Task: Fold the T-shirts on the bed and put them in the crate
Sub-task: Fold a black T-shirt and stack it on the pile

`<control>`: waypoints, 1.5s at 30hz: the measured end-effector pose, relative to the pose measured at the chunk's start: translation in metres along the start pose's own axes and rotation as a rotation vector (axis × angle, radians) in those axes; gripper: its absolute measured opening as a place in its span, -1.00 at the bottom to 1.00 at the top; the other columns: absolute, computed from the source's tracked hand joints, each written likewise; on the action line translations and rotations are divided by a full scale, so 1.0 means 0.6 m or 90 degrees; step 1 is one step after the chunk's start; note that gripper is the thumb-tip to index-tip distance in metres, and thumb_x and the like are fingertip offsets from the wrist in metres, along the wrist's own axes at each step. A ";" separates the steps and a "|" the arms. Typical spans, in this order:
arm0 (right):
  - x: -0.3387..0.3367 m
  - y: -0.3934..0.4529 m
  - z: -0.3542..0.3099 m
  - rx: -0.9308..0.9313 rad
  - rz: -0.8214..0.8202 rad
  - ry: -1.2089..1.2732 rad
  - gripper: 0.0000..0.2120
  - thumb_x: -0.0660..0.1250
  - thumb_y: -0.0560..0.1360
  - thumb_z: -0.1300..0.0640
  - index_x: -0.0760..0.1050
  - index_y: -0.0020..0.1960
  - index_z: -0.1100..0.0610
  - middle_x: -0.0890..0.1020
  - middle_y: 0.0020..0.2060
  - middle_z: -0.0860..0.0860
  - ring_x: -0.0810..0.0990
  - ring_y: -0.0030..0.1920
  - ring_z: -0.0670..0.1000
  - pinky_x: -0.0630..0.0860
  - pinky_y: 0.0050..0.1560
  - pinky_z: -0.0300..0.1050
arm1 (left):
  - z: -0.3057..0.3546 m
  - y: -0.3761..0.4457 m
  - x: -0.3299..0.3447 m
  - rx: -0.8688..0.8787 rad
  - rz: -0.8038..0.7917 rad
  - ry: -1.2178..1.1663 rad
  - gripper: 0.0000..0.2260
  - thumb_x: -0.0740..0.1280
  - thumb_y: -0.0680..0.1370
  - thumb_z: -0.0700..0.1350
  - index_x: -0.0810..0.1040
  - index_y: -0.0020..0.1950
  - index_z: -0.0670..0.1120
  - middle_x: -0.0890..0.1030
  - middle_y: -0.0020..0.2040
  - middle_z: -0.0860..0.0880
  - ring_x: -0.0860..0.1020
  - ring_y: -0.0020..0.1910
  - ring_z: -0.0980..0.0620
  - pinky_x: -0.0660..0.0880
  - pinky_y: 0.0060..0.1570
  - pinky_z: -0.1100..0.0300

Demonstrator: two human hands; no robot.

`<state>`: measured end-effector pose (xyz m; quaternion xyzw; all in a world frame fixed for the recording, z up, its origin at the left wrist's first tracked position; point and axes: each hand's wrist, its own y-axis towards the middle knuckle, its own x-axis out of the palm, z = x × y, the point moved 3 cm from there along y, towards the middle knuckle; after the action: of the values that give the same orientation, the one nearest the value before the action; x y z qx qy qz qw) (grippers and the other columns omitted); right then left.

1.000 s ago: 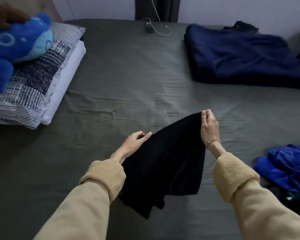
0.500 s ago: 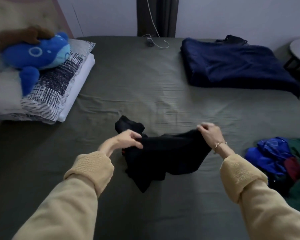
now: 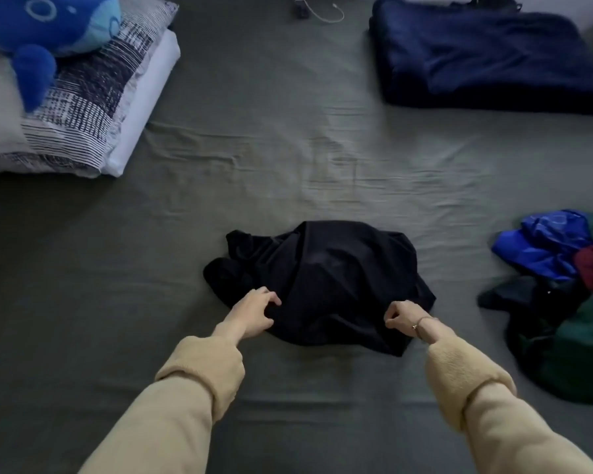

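Note:
A black T-shirt lies rumpled and partly spread on the grey-green bed sheet, in the middle of the view. My left hand sits at the shirt's near left edge, fingers curled loosely over the fabric. At the near right edge my right hand pinches the cloth. A heap of unfolded clothes, blue, red, black and dark green, lies at the right side of the bed. No crate is in view.
Stacked pillows with a blue plush toy fill the far left. A folded navy blanket lies at the far right. A white cable and charger rest at the far edge of the bed.
Both hands have brought the black T-shirt down from the air onto the sheet, where it now lies spread ahead of them. The hands moved lower and nearer to me.

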<state>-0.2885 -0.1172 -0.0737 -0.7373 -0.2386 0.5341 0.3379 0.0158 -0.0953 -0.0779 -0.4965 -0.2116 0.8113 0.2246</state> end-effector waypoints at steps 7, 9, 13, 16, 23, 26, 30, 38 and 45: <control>0.041 0.009 0.052 0.160 0.172 0.274 -0.42 0.42 0.42 0.24 0.20 0.32 0.25 0.29 0.36 0.20 0.44 0.24 0.25 0.36 0.21 0.07 | 0.025 0.017 0.070 0.020 0.051 0.327 -0.35 0.39 0.45 0.03 0.20 0.47 -0.02 0.34 0.37 0.04 0.30 0.35 0.01 0.16 0.31 -0.01; 0.047 0.012 0.061 0.175 0.191 0.275 -0.38 0.42 0.42 0.24 0.15 0.35 0.22 0.44 0.28 0.20 0.46 0.23 0.23 0.33 0.26 0.09 | 0.023 0.020 0.072 0.037 0.120 0.351 -0.63 0.33 0.51 -0.08 0.36 0.29 0.00 0.48 0.23 0.05 0.38 0.24 0.01 0.14 0.23 0.04; 0.037 0.005 0.063 0.227 0.122 0.115 -0.59 0.30 0.49 0.05 0.34 0.31 0.03 0.55 0.17 0.07 0.49 0.19 0.12 0.20 0.28 0.04 | 0.006 0.019 0.062 0.009 0.136 0.305 -0.74 0.26 0.55 -0.15 0.40 0.22 0.01 0.53 0.16 0.04 0.38 0.22 0.01 0.10 0.28 0.03; 0.018 0.001 0.054 0.237 0.144 0.070 -0.72 0.27 0.49 -0.08 0.50 0.15 -0.01 0.60 0.04 0.00 0.52 0.12 0.06 0.17 0.27 0.05 | -0.003 0.023 0.051 -0.001 0.129 0.350 -0.65 0.28 0.54 -0.10 0.35 0.31 0.03 0.42 0.25 0.03 0.33 0.30 0.00 0.14 0.31 0.00; -0.033 0.006 0.045 0.153 0.250 0.335 -0.59 0.17 0.55 -0.07 0.38 0.36 0.03 0.49 0.29 0.06 0.33 0.38 0.11 -0.13 0.42 0.17 | -0.003 0.017 0.029 0.003 0.161 0.310 -0.77 -0.04 0.67 -0.10 0.30 0.27 -0.06 0.56 0.06 0.01 0.48 0.13 0.00 0.09 0.37 -0.03; -0.074 -0.012 0.029 0.090 0.343 0.428 -0.70 0.24 0.54 0.03 0.42 0.22 0.13 0.58 0.18 0.10 0.44 0.29 0.10 -0.07 0.44 0.10 | 0.005 0.013 -0.012 0.011 0.201 0.228 -0.79 -0.07 0.67 -0.12 0.27 0.23 -0.10 0.53 -0.17 -0.01 0.54 -0.04 -0.05 0.18 0.27 0.04; -0.142 -0.047 -0.005 0.023 0.481 0.475 -0.67 0.30 0.49 0.07 0.40 0.25 0.01 0.59 0.12 0.02 0.49 0.19 0.01 0.11 0.20 -0.08 | 0.023 0.019 -0.083 0.013 0.200 0.158 -0.80 -0.01 0.66 -0.11 0.32 0.22 -0.09 0.52 0.05 -0.06 0.44 0.14 -0.06 0.26 0.17 0.05; -0.292 -0.119 -0.030 -0.113 0.597 0.679 -0.79 0.34 0.38 0.25 0.55 -0.23 -0.07 0.63 -0.21 -0.03 0.61 -0.06 0.02 0.47 0.10 -0.04 | 0.046 0.000 -0.254 -0.011 0.260 0.204 -0.79 0.12 0.64 -0.12 0.44 0.16 -0.20 0.46 0.14 -0.14 0.39 0.19 -0.11 0.37 0.14 0.03; -0.400 -0.188 -0.037 -0.209 0.639 0.714 -0.82 0.36 0.45 0.31 0.58 -0.05 0.06 0.65 -0.09 0.08 0.59 -0.07 0.02 0.50 0.08 -0.08 | 0.115 -0.070 -0.406 -0.005 0.486 0.178 -0.88 0.23 0.57 -0.22 0.51 0.04 -0.21 0.51 0.01 -0.18 0.46 0.11 -0.18 0.40 -0.02 -0.01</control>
<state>-0.3423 -0.2194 0.1663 -0.9584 0.2553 0.1274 0.0122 0.0588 -0.2095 0.1481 -0.6461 0.0176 0.7600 -0.0682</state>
